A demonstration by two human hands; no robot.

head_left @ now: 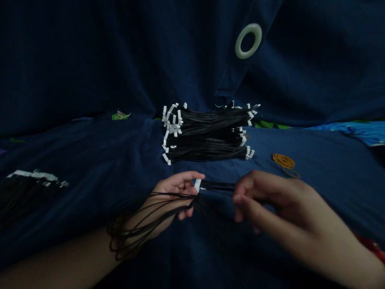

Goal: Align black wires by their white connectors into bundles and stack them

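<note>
In the head view my left hand (177,192) pinches a black wire harness by its white connector (197,186). A loop of the thin black wires (129,233) hangs back over my left wrist. To the right of the connector, more black wires (218,186) run across to my right hand (255,200), whose thumb and fingers are closed on them. The far ends of these wires are hidden behind the right hand. Beyond both hands lies a stack of bundled black wire harnesses (207,140) with white connectors at both ends.
A heap of harnesses with white connectors (36,175) lies at the left. Yellowish rubber bands (283,161) rest at the right. Dark blue cloth (105,160) covers the surface and hangs behind, with a pale ring (257,37) on it. A bright blue fabric (357,130) shows far right.
</note>
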